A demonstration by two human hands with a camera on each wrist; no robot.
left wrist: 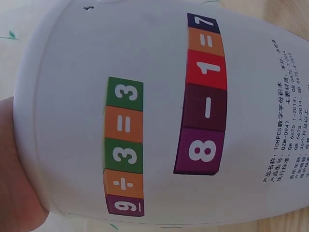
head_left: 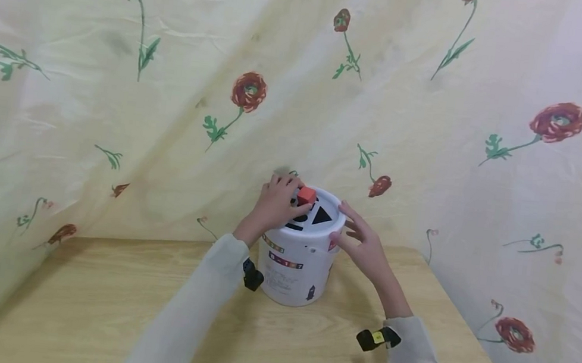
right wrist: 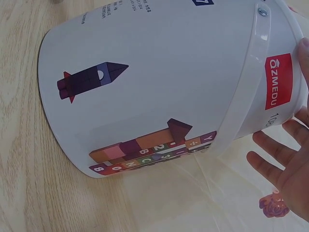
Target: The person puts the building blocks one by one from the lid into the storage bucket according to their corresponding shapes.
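Observation:
A white bucket [head_left: 294, 271] stands upright on the wooden table, its white lid [head_left: 333, 201] pierced by black-looking shaped openings, one a triangle. Over the left part of the lid, my left hand [head_left: 276, 204] pinches a red block [head_left: 306, 195], thumb along its near side; the other fingers partly hide a small grey piece beside it. My right hand [head_left: 364, 247] rests on the lid's right rim, thumb and index finger spread along it. In the right wrist view its other fingers [right wrist: 273, 150] hang loosely beside the bucket. The left wrist view shows only part of the left hand [left wrist: 19, 183] at the bucket's edge.
The bucket's handle strap [right wrist: 246, 72] lies against its side, near a red label [right wrist: 279, 81]. Behind the table [head_left: 148, 297] hangs a pale flowered cloth [head_left: 170, 102], close to the bucket's back; it also rises along the right edge.

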